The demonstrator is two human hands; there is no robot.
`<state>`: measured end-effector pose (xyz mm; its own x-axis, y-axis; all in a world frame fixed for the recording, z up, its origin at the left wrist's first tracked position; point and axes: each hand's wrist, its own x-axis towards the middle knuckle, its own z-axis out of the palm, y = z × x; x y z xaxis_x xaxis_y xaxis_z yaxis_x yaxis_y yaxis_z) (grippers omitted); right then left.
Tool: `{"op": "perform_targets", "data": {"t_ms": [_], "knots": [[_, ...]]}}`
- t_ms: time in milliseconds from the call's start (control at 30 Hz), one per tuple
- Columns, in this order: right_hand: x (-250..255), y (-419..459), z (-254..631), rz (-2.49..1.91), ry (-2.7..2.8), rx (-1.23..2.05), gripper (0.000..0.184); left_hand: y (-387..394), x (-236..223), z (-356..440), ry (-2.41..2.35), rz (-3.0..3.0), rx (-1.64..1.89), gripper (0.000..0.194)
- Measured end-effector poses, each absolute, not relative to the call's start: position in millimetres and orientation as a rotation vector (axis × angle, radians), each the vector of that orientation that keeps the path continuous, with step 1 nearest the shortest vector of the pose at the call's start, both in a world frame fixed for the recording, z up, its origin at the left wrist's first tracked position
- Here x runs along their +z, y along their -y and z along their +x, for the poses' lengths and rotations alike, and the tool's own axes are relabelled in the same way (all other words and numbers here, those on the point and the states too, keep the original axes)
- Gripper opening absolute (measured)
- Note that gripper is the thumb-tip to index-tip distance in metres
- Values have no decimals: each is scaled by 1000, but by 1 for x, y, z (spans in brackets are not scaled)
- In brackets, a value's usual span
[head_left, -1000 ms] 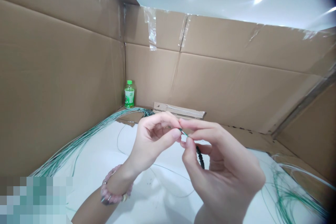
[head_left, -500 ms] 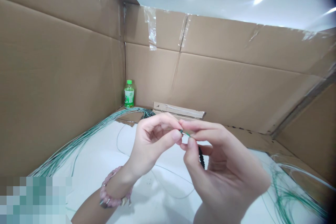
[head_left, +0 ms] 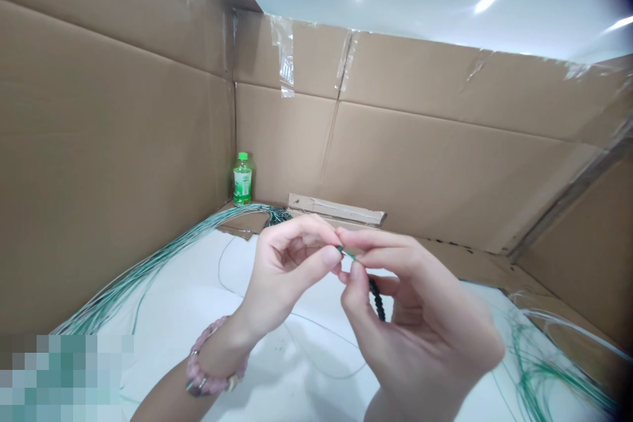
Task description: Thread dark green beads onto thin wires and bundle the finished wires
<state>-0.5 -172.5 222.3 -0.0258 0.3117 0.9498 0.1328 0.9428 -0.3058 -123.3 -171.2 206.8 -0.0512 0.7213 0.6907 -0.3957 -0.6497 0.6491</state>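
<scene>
My left hand (head_left: 291,270) pinches a small dark piece (head_left: 339,248), my right hand (head_left: 425,316) the thin green wire (head_left: 351,256) between both hands' fingertips, probably for fine control; 1 knobbly black strip (head_left: 378,303) shows within my right hand's curl.

bottle (head_left: 242,182) behind left fingers (head_left: 319,265), wires (head_left: 148,269) either side

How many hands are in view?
2: the left hand, a pink bracelet on its wrist, and the right hand beside it, both pinching a thin green strand. No others show.
</scene>
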Motion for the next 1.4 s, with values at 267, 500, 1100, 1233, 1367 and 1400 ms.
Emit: {"op": "perform_targets", "data": {"t_ms": [267, 500, 1100, 1233, 1367, 1400], "knots": [[222, 173, 2, -374, 1616, 61, 26, 172, 210, -123, -368, 1462, 1819, 7], [222, 173, -3, -378, 1566, 77, 25, 172, 208, -123, -341, 1435, 1797, 8], [221, 171, -3, -354, 1559, 223, 22, 171, 206, -126, -386, 1456, 1836, 12], [220, 172, -2, -369, 1565, 241, 24, 172, 207, -127, -446, 1474, 1867, 14], [219, 172, -1, -382, 1568, 209, 23, 174, 210, -126, -497, 1502, 1879, 16], [219, 171, -1, -382, 1573, 201, 22, 175, 210, -127, -519, 1510, 1880, 16]]}}
